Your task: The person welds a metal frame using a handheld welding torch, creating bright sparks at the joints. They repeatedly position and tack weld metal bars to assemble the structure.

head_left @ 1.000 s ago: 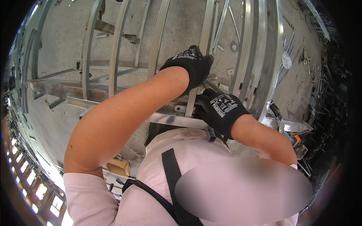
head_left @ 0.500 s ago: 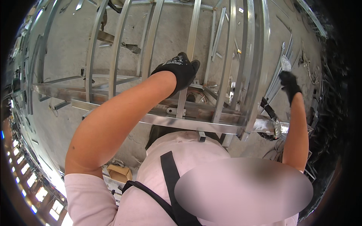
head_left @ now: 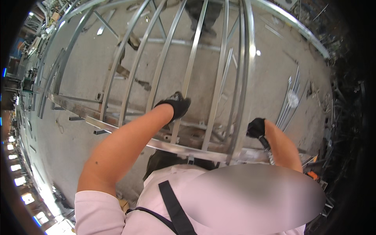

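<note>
At far left, a grey floor (head_left: 86, 66) shows between the slanting members of a bright metal frame that spreads across the scene before a worker in a pale pink top (head_left: 98, 211) and black gloves. The worker's left arm reaches up and inward to the left grip (head_left: 175, 106), its fingers curled around one long metal bar (head_left: 192, 58), with no wide gap between glove and metal. The bar runs through the left grip at a slant, its greater length stretching away beyond the glove toward the top of the view, a shorter stretch emerging on the near side and meeting the near rail (head_left: 207, 154) just in front of the worker's waist. Right of the held bar, more lengths of the frame stand roughly alongside it, ending in a close-set group with a shiny outer bar (head_left: 247, 66). Just beyond that group, well apart from the held bar, is the right grip (head_left: 256, 128), fingers drawn in; a dark handle (head_left: 264, 142) shows directly below it, though whether the fingers close around it cannot be told. A silvery wrapped cable (head_left: 271, 158) trails from the handle. At far right, thin metal rods (head_left: 282, 113) lie on the floor beside a clear, crumpled piece of plastic (head_left: 292, 99).
</note>
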The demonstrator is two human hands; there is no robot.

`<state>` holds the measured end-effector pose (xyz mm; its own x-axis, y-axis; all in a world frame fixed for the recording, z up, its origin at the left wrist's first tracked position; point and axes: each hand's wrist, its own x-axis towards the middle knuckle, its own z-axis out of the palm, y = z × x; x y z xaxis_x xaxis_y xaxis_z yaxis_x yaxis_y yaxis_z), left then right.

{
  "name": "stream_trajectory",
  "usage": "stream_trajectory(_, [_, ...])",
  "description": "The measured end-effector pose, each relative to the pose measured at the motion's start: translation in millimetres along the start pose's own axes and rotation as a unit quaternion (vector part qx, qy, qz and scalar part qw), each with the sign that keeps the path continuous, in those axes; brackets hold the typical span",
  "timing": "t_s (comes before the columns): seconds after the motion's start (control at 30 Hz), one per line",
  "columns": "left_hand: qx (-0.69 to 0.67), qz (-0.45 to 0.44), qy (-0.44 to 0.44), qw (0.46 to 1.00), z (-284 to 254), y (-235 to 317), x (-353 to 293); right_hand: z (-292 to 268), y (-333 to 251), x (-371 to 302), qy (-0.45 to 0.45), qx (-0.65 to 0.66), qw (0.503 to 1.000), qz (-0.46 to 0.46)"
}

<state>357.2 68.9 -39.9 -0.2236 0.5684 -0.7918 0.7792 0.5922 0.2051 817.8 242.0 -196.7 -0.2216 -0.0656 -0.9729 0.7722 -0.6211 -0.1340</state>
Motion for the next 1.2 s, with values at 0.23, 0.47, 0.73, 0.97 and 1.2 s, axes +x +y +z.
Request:
stream_trajectory(0.23, [-0.044,0.0,0.043,0.998,0,2,-3,26,-3,-152,0.138,0.126,0.955,-0.229])
stream_trajectory(0.47, [-0.086,-0.005,0.009,0.996,-15,10,-24,153,75,-311,0.378,0.219,0.715,-0.545])
stream_trajectory(0.73, [-0.099,0.02,0.024,0.995,-7,1,-2,298,188,-411,0.47,0.253,0.519,-0.668])
stream_trajectory(0.97, [-0.056,0.03,0.015,0.998,-7,1,0,305,209,-398,0.577,0.296,0.471,-0.599])
stream_trajectory(1.2, [-0.067,-0.006,0.067,0.995,-2,3,0,234,204,-407,0.496,0.333,0.543,-0.59])
